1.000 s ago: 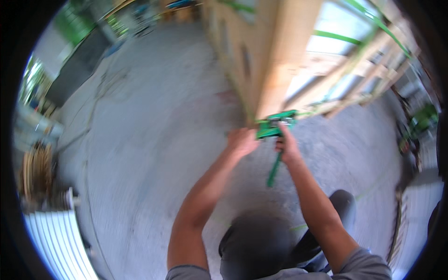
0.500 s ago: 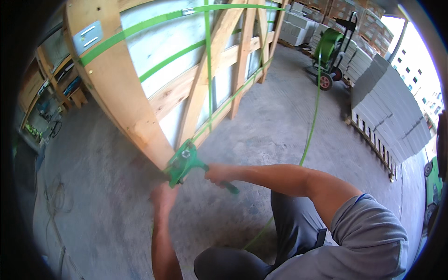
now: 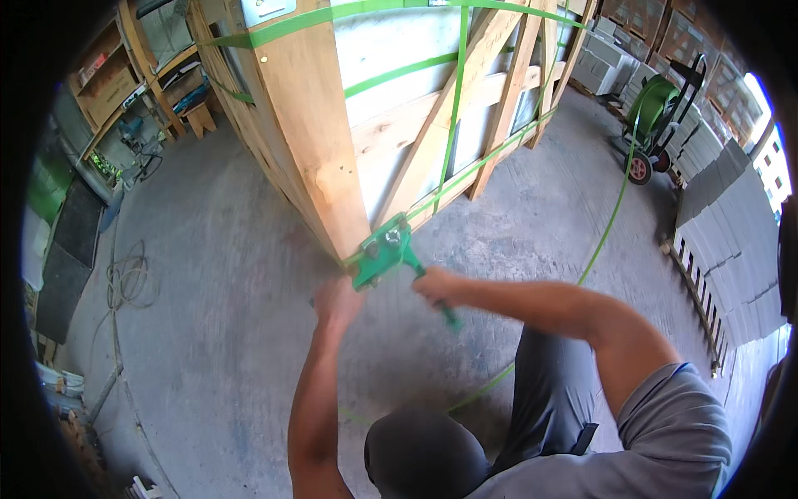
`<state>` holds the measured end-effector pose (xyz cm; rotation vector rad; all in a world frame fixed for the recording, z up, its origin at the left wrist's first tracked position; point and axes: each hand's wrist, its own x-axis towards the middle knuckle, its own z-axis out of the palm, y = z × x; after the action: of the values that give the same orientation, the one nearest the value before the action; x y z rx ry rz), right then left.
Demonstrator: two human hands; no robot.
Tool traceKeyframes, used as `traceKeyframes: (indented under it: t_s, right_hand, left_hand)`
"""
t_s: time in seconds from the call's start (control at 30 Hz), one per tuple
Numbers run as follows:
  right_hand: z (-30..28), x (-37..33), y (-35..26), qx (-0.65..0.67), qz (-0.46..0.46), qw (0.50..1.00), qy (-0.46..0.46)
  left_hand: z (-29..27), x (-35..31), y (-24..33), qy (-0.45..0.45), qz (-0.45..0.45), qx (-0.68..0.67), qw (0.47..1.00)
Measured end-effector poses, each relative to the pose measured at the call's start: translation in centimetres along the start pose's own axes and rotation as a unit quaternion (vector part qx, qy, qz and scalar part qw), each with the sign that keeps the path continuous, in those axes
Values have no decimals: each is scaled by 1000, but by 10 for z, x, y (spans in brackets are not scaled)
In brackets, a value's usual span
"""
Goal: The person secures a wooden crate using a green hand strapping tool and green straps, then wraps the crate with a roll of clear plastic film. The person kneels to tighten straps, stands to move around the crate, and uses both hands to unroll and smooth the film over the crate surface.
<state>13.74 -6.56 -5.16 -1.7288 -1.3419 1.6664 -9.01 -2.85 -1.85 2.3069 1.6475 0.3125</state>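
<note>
- While the right hand (image 3: 435, 285) is wrapped around the handle of a green strapping tool (image 3: 382, 252), with the fingers closed on it, the handle's end (image 3: 451, 318) sticks out below the fist.
- At the tool's lower left end is the left hand (image 3: 337, 297), touching or just beside it; blur and the angle hide its fingers, so I cannot tell whether they are clamped on anything.
- The tool sits tilted at the bottom of the near corner of a wooden crate (image 3: 312, 133), its upper end pointing toward the crate's right face.
- A low green strap (image 3: 492, 156) runs along the bottom edge of that right face down to the tool.
- Higher up, another green strap (image 3: 324, 18) goes around the corner post, and a vertical one (image 3: 455, 116) crosses the slats of the right face.
- Toward the far right of the floor (image 3: 224, 333) stands a wheeled cart with a reel of green strap (image 3: 657, 104); a length of strap (image 3: 613, 212) trails from it, passing behind the right forearm.
- Near the floor's right side, a grey stack (image 3: 727, 249) rests on a pallet (image 3: 694, 291).
- Along the floor's left side lies a loosely coiled cable (image 3: 126, 281).
</note>
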Motion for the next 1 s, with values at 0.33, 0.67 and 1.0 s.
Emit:
traceKeyframes:
  t_s: [0.33, 0.67, 1.0]
  right_hand:
    - [-57, -16, -10, 91, 105, 988, -72]
    - [-73, -23, -36, 67, 160, 969, -175]
    - [-35, -42, 5, 169, 200, 961, -90]
  left_hand:
    - [25, -1, -5, 37, 1, -10, 999]
    - [20, 5, -11, 15, 36, 3, 999]
    - [25, 10, -16, -21, 27, 44, 998]
